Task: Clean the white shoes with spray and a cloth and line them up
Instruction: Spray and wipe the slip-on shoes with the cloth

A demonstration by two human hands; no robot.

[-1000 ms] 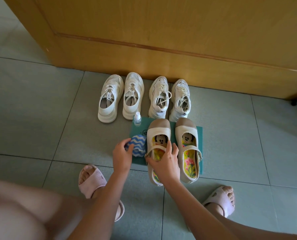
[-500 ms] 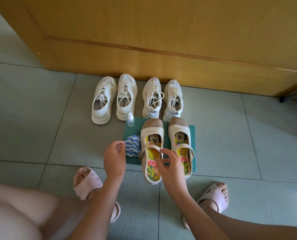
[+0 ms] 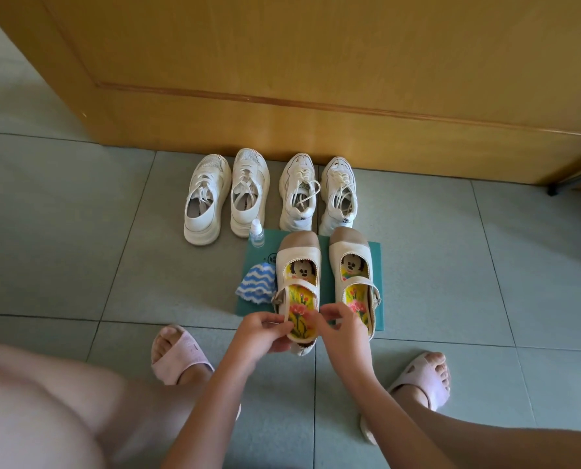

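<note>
Cream strap shoe with a tan toe cap and a bright cartoon insole [image 3: 298, 265] is the one in play right now. It sits on the flat teal mat [image 3: 376, 265] with its heel end sticking off the near edge, and both hands have it by that heel. Left hand [image 3: 265, 333] has its fingers curled round the left side of the heel. Right hand [image 3: 345, 328] looks to be pinching the rim on the other side. The matching second strap shoe [image 3: 351, 265] sits just beside it on the mat. Neither the small clear plastic spray bottle [image 3: 256, 233] nor the crumpled blue-and-white wavy cloth [image 3: 256, 282] is in a hand, so I'd say cleaning of this pair hasn't begun.

Stuff that could go sideways, imo:
- The spray bottle stands upright near the toe of the held shoe, at the mat's far left corner. Swinging the toe leftward on the lift could tip it over.
- The cloth is touching or almost touching the shoe's left side (can't tell which) and might get dragged along.
- Gripping only the soft heel could let the toe droop and clip the second strap shoe.
- Four white lace-up sneakers [image 3: 250, 194] are lined up toes toward the wooden door [image 3: 282, 79], close behind the mat. A push forward instead of a lift would shove into that row.
</note>
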